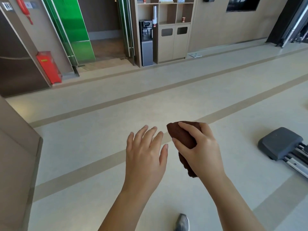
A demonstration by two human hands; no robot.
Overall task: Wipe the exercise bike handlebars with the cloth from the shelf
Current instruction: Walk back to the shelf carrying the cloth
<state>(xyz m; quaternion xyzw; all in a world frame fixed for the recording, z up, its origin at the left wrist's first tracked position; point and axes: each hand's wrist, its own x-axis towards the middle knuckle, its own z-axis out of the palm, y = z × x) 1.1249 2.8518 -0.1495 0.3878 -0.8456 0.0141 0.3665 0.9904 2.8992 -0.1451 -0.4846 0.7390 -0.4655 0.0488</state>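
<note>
A: Quick pass. Anything cut off?

B: Grey machine base (280, 143) runs off the right edge with its metal rails; can't tell what machine it belongs to. Lower middle of the cloth (180, 137) sits behind the right hand (202, 147), so its full shape is unclear. A grey shoe (182, 223) is clipped at the bottom edge.

A: Cloth orientation?

B: Long axis runs upper-left to lower-right. Rounded end sticks up past the fingers, ragged tail hangs below the wrist.

A: Look?

B: Dark brown, fuzzy like terry, bunched into a lump.

A: Hands?

B: Right hand clamped around the cloth, thumb across the front. Left hand (146, 150) empty, fingers spread apart, palm down, just beside the cloth, not touching.

A: Location?

B: In the air above the beige striped floor (116, 114), well apart from the shelf unit (171, 27) on the far wall.
</note>
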